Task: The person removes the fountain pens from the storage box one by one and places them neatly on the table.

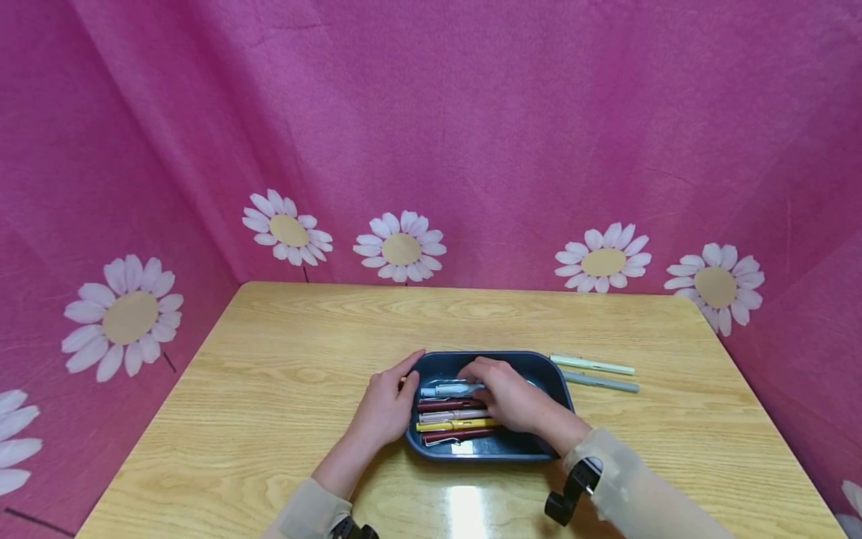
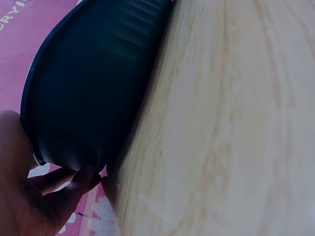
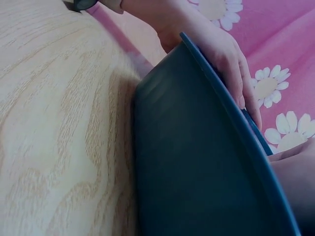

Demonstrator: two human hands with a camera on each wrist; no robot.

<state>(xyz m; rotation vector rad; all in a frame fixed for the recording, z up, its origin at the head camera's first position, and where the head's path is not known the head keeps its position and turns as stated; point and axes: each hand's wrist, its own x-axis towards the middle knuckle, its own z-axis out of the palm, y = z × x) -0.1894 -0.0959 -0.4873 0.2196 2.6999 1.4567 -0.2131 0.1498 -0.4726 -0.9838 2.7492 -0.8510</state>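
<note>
A dark blue tray (image 1: 498, 448) sits at the middle of the wooden table (image 1: 269, 389). In it lie several pens side by side, among them a yellow pen (image 1: 458, 424) and a dark red pen (image 1: 447, 405). My left hand (image 1: 385, 408) grips the tray's left rim; its fingers (image 2: 74, 180) press the tray's outer wall (image 2: 83, 88). My right hand (image 1: 515, 400) is over the tray and holds a grey pen (image 1: 450, 389) at the far end of the row. The right wrist view shows the tray's side (image 3: 197, 162) and the left hand (image 3: 211, 44) on its rim.
A pale green pen (image 1: 592, 365) and a grey pen (image 1: 601, 382) lie on the table just right of the tray. Pink cloth with daisies (image 1: 400, 247) walls in the table at the back and both sides.
</note>
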